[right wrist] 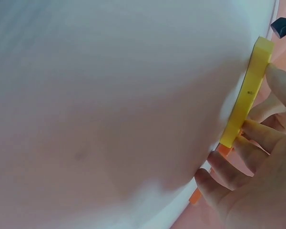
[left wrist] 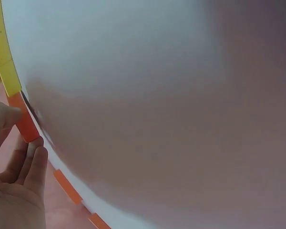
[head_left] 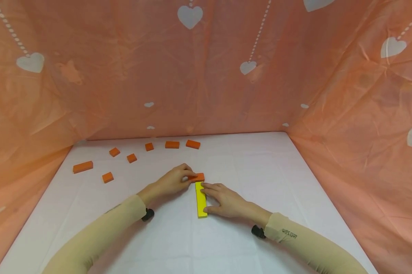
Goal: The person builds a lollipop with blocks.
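Note:
My left hand [head_left: 171, 180] pinches an orange block [head_left: 200, 176] by its left end, thumb on the near side. The block lies crosswise at the far end of a yellow strip. In the left wrist view the orange block [left wrist: 25, 119] meets the yellow end. A seam divides the strip into a short yellow block [head_left: 199, 185] and a longer yellow block [head_left: 201, 205], lined up end to end. My right hand [head_left: 228, 201] rests along the strip's right side, fingers fairly straight, with fingertips and thumb touching its edge. The right wrist view shows the yellow strip [right wrist: 248, 90] beside the thumb.
Several orange blocks lie farther off: a long block [head_left: 83, 167] at left, small blocks such as one [head_left: 108, 177] nearer me, and two medium blocks [head_left: 172, 145] [head_left: 193, 144] near the back edge. A white cloth [head_left: 247, 163] covers the table; a pink curtain [head_left: 206, 76] surrounds it.

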